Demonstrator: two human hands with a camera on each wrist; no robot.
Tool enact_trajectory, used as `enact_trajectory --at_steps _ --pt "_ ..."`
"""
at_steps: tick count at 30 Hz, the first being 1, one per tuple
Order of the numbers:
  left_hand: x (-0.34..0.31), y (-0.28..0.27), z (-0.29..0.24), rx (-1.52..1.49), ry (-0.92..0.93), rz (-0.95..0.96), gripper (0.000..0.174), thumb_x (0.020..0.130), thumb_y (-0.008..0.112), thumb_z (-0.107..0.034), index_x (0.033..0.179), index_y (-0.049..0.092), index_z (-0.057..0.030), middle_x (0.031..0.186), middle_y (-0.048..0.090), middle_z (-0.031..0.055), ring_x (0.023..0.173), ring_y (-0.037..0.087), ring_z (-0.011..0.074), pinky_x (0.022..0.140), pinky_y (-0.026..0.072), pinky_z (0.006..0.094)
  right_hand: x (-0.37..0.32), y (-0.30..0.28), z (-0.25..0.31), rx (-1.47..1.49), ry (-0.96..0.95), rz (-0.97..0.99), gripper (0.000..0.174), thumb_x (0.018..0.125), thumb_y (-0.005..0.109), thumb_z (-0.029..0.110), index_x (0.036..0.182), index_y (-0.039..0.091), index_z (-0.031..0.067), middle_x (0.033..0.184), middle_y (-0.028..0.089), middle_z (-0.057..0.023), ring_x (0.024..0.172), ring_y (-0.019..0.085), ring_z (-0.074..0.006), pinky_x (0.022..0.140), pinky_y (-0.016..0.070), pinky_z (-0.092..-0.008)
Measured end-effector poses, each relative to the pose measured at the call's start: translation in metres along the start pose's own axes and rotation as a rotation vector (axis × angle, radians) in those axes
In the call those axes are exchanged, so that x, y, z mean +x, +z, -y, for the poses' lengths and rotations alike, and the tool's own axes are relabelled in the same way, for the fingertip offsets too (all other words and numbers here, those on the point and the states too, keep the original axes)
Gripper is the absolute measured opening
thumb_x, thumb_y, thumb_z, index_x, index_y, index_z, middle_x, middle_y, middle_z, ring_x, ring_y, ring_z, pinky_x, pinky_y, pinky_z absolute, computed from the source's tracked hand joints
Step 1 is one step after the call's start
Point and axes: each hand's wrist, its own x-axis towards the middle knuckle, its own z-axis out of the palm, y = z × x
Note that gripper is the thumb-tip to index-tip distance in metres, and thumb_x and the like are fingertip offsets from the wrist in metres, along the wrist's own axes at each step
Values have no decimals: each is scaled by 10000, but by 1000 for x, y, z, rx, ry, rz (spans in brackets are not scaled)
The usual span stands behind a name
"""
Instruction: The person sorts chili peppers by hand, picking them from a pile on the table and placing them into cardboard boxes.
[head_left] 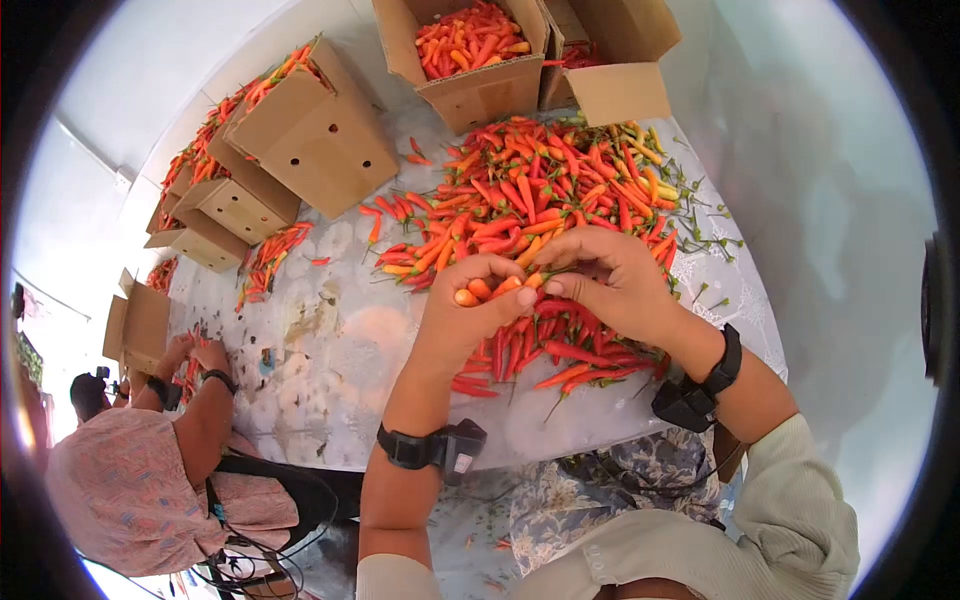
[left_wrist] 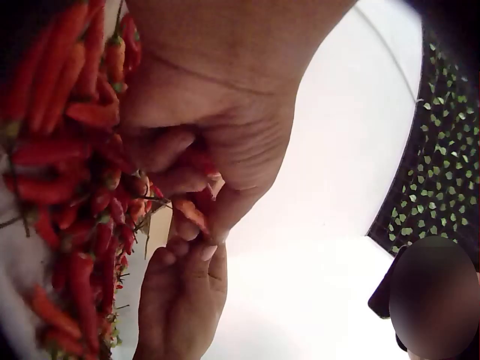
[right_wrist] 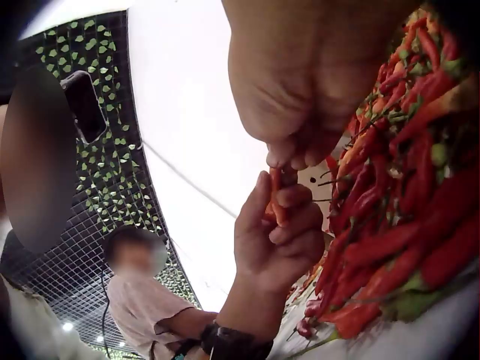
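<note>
Our left hand (head_left: 468,312) curls round a few small peppers (head_left: 487,289) above the pile (head_left: 545,200), near the table's (head_left: 330,350) front edge. Our right hand (head_left: 615,285) pinches one tip. We think they're light, smooth and bendy, so grip the thick middle.

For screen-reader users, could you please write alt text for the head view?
The left hand grips a few orange chillies while the right hand pinches one, above a pile of red chillies on a table; cardboard boxes stand behind.
</note>
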Motion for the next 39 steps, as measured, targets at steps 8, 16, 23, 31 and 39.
enact_trajectory --at_steps 8,16,23,31,39 --pt "-1 1 3 -8 -1 51 196 797 699 -109 929 601 -3 741 612 30 629 566 65 535 434 183 3 -5 -5 -364 -302 25 87 767 680 72 819 624 32 762 572 -41 706 535 -123 602 417 -265" --pt "-1 -1 8 -51 -22 99 153 801 689 -103 877 596 -8 712 610 38 583 559 61 461 417 172 4 -2 -13 26 1 124 142 843 644 149 818 611 14 766 550 -3 701 499 -78 613 403 -246" --pt "1 -5 4 -70 -74 207 164 780 681 -109 893 591 -31 717 615 64 544 553 90 448 419 172 4 -4 -21 198 135 237 202 906 578 221 832 567 33 759 502 43 684 432 -40 604 365 -210" --pt "3 -8 16 -133 -29 234 164 802 668 -136 895 575 -38 705 597 47 535 529 76 477 412 184 5 -2 -19 220 192 288 224 935 528 261 854 561 56 744 501 49 678 437 -39 600 359 -213" --pt "-1 -7 8 -123 -77 278 180 814 676 -167 898 578 -43 700 597 37 517 507 44 421 346 167 4 1 -17 296 164 305 254 939 517 281 835 572 56 689 495 43 636 428 -48 576 348 -212"
